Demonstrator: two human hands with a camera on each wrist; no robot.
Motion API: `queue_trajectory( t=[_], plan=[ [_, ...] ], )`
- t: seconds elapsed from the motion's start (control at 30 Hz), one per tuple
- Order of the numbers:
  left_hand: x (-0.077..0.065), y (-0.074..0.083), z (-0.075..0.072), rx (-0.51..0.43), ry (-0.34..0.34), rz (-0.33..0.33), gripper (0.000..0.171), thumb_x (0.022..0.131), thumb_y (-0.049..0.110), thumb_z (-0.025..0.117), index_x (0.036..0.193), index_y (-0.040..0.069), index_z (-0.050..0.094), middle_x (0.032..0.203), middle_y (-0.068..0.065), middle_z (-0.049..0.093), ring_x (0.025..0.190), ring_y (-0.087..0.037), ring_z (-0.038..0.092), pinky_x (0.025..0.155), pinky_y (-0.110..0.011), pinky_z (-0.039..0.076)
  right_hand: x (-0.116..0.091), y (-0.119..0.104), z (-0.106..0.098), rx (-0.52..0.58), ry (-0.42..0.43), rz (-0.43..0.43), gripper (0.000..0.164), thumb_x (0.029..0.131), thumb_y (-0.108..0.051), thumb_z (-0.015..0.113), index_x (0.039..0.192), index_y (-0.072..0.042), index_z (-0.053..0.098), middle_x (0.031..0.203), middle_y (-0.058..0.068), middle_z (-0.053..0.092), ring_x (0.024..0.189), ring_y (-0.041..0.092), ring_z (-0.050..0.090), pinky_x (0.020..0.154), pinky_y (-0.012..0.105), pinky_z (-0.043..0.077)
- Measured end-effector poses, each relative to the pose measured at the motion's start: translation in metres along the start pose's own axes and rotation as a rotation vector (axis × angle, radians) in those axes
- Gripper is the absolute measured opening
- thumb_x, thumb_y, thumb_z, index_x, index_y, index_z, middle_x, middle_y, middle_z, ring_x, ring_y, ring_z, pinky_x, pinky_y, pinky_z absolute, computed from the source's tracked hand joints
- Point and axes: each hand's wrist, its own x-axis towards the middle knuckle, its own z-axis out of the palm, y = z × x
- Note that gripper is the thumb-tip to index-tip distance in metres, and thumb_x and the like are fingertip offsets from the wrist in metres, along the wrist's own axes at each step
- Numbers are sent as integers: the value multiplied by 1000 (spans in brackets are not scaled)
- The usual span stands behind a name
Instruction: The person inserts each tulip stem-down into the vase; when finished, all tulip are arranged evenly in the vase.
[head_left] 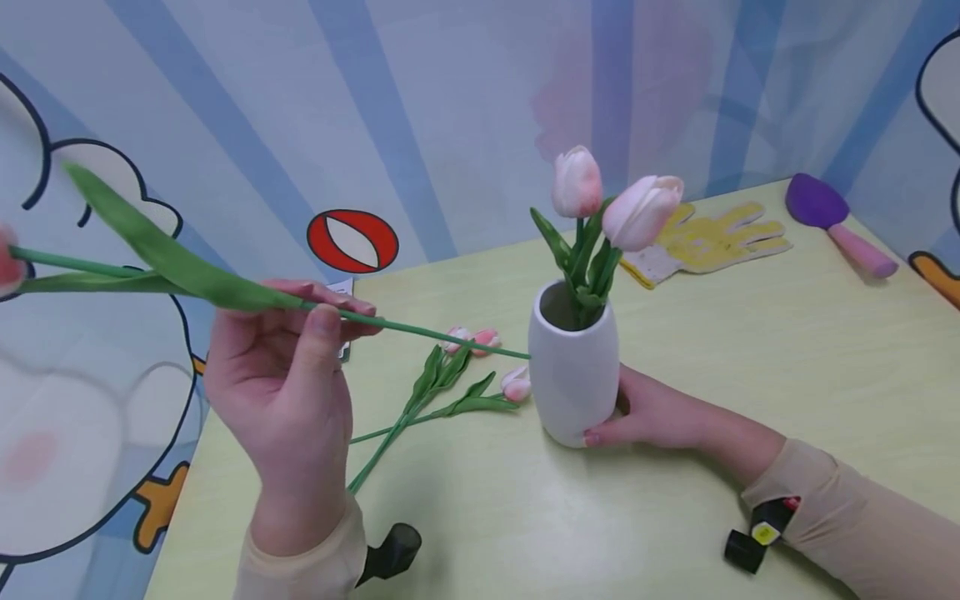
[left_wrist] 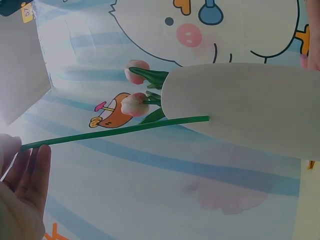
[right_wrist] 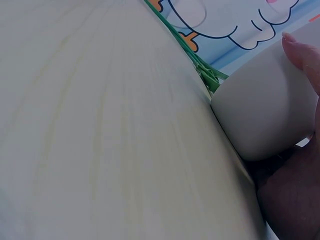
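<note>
With the left hand (head_left: 288, 400), pinches a slender green-leaved pink tulip (head_left: 213, 287) by its stem, raised above the pale wood-grain desk (head_left: 600, 517), bloom leftward, bare stem end at a smooth white rounded vase (head_left: 573, 379); cannot tell whether touching. With the right hand (head_left: 663, 410), grips that vase low down, upright, two pale pink tulips (head_left: 643, 213) inside. Has loose green-stemmed pink tulips (head_left: 450, 377) lying between both hands, and a yellow-and-white fabric glove (head_left: 723, 240) behind, near a purple scoop with pink handle (head_left: 817, 202).

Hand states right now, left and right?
Left hand: closed, pinching a green tulip stem.
Right hand: closed, holding the white vase near its base.
</note>
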Motion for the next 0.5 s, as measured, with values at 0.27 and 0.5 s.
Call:
queue_trajectory(
  t=[0.27, 0.5],
  plan=[
    [4, -2, 3, -66, 9, 24, 21, 89, -13, 71, 106, -16, 61, 93, -23, 69, 79, -32, 74, 76, -38, 65, -1, 1, 0, 14, 7, 8, 93, 86, -25, 84, 157, -13, 26, 155, 12, 44, 141, 36, 45, 118, 61, 32],
    [10, 0, 7, -87, 42, 19, 19, 89, -14, 70, 105, -15, 60, 92, -22, 67, 77, -33, 73, 74, -39, 65, 0, 2, 0, 21, 1, 6, 94, 87, -26, 84, 158, -15, 24, 157, 11, 42, 143, 36, 43, 119, 62, 31]
  ],
)
